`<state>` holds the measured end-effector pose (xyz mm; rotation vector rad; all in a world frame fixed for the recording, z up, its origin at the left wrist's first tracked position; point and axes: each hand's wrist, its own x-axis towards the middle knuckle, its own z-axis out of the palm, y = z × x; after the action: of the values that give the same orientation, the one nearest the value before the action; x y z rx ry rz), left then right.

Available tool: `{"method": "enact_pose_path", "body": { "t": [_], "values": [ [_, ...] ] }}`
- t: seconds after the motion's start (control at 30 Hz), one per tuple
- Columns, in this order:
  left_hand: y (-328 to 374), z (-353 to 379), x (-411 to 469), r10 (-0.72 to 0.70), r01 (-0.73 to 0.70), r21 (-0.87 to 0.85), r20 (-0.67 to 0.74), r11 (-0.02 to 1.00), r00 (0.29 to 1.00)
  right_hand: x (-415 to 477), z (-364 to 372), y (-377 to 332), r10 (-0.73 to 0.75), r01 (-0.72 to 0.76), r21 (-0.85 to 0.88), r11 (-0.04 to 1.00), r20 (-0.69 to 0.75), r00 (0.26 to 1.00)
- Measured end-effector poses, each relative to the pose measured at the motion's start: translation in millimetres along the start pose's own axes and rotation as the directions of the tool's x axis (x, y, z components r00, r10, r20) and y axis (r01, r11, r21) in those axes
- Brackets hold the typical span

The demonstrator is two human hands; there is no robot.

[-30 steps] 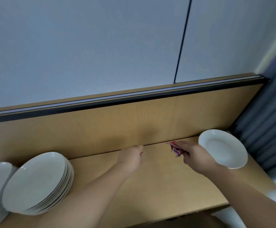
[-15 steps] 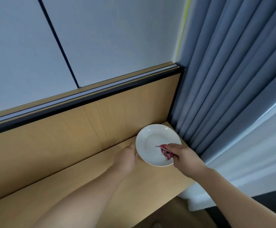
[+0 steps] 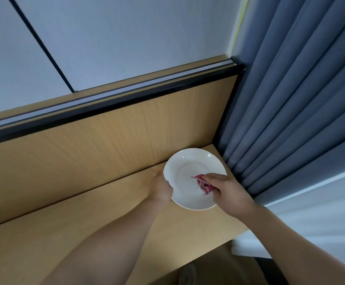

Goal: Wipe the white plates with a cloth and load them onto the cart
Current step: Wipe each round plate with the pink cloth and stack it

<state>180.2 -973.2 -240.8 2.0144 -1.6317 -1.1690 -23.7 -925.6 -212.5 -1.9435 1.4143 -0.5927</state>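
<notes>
1. The white plate (image 3: 188, 161), at the bench (image 3: 105, 223) corner, is gripped at 9 o'clock by the left hand (image 3: 161, 189).
2. The red cloth (image 3: 203, 185) is pinched inside it by the right hand (image 3: 227, 192).

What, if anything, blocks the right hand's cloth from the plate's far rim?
Nothing, so probably yes: the right hand holds the cloth on the plate, whose far rim is bare; the left hand grips only the left edge.

Round, shallow, glossy white plate (image 3: 188, 167), face up, gripped at its 9 o'clock rim by the left hand (image 3: 160, 188). Bunched pink cloth (image 3: 203, 186) pressed into the well, just toward 4 o'clock of centre, pinched in the right hand (image 3: 227, 192).
</notes>
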Motion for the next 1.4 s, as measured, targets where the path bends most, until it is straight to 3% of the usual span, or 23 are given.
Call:
{"method": "enact_pose_path", "body": {
  "t": [0.13,0.37,0.9,1.17,1.33,1.4],
  "values": [
    [-17,-10,-9,-0.045,0.041,-0.105,-0.031,0.994,0.999,10,1,-11,-0.036,0.036,0.003,0.999,-0.004,0.999],
    [-73,-57,-40,-0.121,0.107,-0.122,-0.111,0.987,0.986,25,35,-57,-0.102,0.103,-0.014,0.995,0.057,0.993],
    [-252,-176,-147,-0.311,0.276,-0.182,-0.211,0.944,0.927,42,203,-203,-0.292,0.299,-0.004,0.954,0.199,0.935],
    [-299,-196,-166,-0.322,0.266,-0.242,-0.229,0.933,0.919,47,262,-239,-0.262,0.262,0.039,0.964,0.285,0.922],
    [-312,-195,-169,-0.349,0.313,-0.2,-0.181,0.928,0.919,59,285,-247,-0.221,0.231,0.009,0.973,0.326,0.919],
    [-314,-199,-170,-0.293,0.288,-0.055,-0.153,0.956,0.944,69,296,-246,-0.207,0.238,-0.071,0.969,0.296,0.932]
  ]
}}
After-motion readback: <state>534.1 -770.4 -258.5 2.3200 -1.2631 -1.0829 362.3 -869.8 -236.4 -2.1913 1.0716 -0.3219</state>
